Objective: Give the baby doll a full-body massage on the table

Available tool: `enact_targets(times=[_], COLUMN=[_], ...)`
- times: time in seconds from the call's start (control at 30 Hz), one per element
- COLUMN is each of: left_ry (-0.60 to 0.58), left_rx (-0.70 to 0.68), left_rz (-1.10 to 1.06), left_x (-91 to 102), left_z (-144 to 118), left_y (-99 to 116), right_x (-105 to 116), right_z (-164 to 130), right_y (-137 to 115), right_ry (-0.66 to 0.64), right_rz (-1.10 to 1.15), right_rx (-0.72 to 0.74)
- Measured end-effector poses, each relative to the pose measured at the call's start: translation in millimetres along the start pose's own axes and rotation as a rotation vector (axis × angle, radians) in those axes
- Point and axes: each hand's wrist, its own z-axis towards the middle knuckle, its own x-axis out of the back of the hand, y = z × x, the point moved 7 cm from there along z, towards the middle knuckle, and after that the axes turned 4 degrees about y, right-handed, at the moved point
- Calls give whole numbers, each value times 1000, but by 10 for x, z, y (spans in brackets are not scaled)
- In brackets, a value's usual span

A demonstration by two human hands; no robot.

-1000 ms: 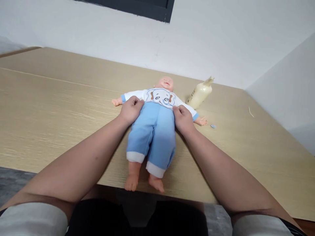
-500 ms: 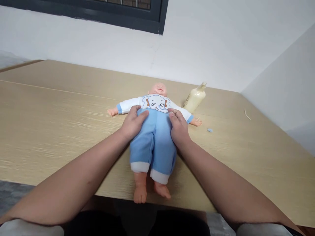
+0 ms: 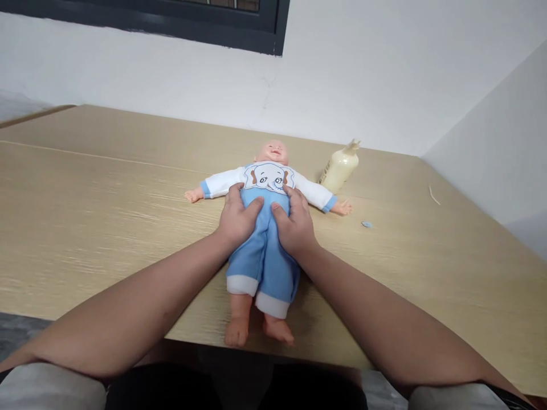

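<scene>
I have the left hand and right hand against the doll's waist, thumbs over its front. From here, I cannot tell whether the fingers grasp it.

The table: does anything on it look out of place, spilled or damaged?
Two bits look stray on the table: a blue scrap right of the doll, and a thin pale strip farther right. Each lies loose, apart from the other things. I see no spill, and no obvious damage to the doll.
</scene>
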Motion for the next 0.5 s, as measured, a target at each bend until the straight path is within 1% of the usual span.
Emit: enact_targets(times=[0.17,0.3,0.4,0.5], left_ry=[-26,-19,29,51], left_rx=[-16,-65,-50,-22], left_rz=[14,-98,-169,-189], left_x=[51,103,154,178], left_z=[92,272,391,431], left_y=[-39,-134,-210,-221], right_x=[45,90,111,125], right_z=[69,135,175,213], right_y=[38,92,152,261], right_ry=[-18,-1,21,48], right_rz=[16,75,119,163], right_rx=[48,60,30,-45])
